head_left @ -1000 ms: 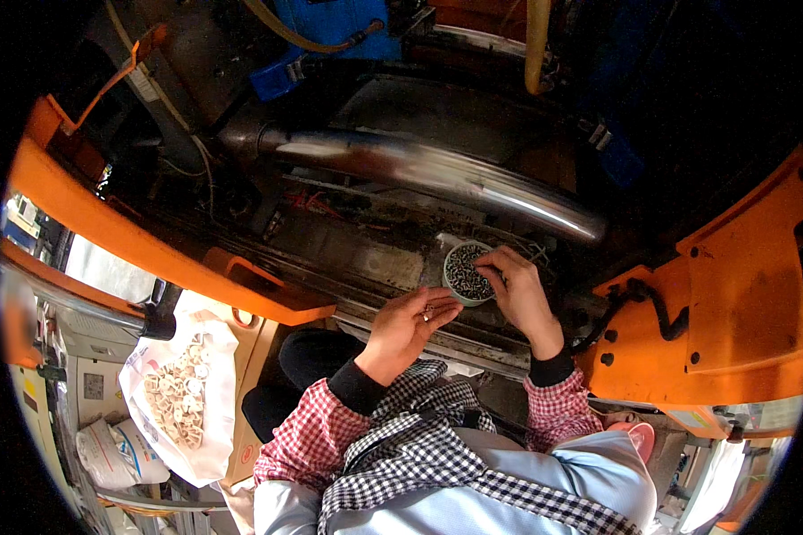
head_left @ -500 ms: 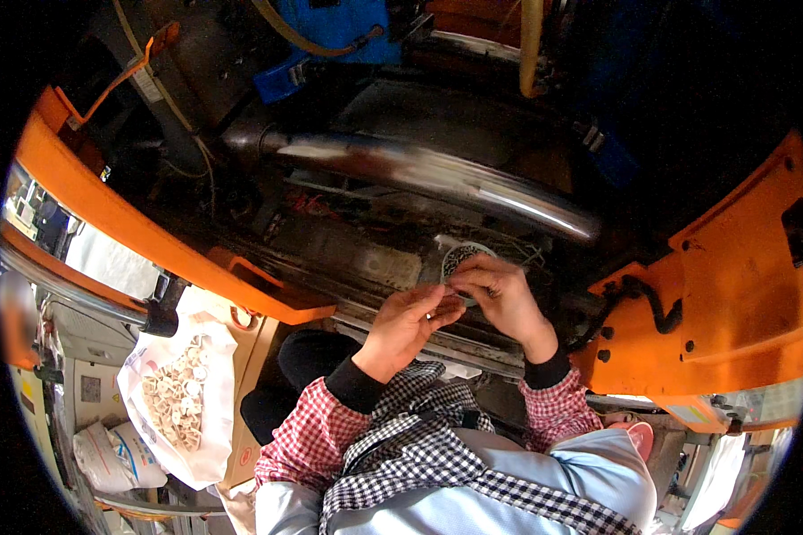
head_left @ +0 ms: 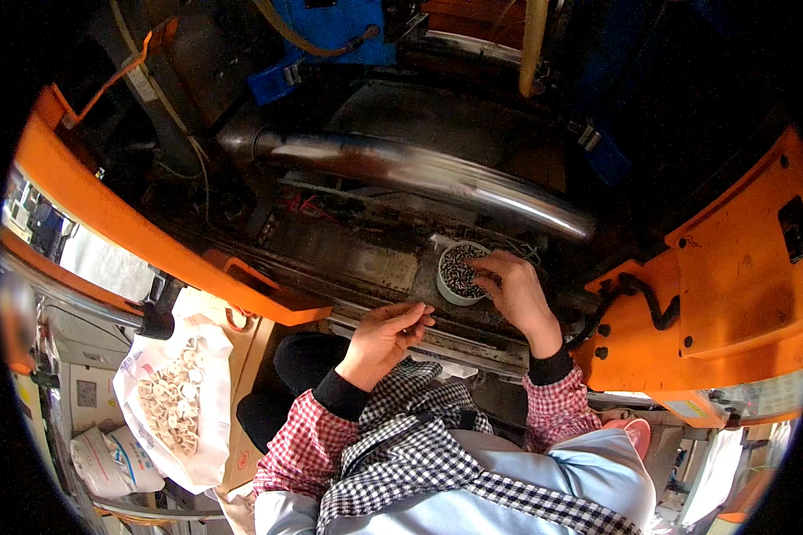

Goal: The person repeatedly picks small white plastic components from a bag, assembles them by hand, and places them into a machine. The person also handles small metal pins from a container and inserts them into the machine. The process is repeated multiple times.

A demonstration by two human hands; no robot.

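Note:
A round pale tub full of small dark and shiny metal pieces stands just beyond my hands. My right hand reaches over its right side, with bent fingertips down at the pieces; what they hold, if anything, is hidden. To the left of the tub and nearer to me, my left hand is closed in a pinch. Something tiny shows at its thumb and fingertip, too small to name. The two hands are apart.
A thick shiny metal bar crosses behind the tub. Orange machine guards flank me on the left, with an orange panel on the right. At the left, an open white bag holds many small beige parts on a cardboard box.
My hands have separated. The left moved back toward me and left; the right shifted slightly right, its fingertips now over the pieces, and more of the tub shows.

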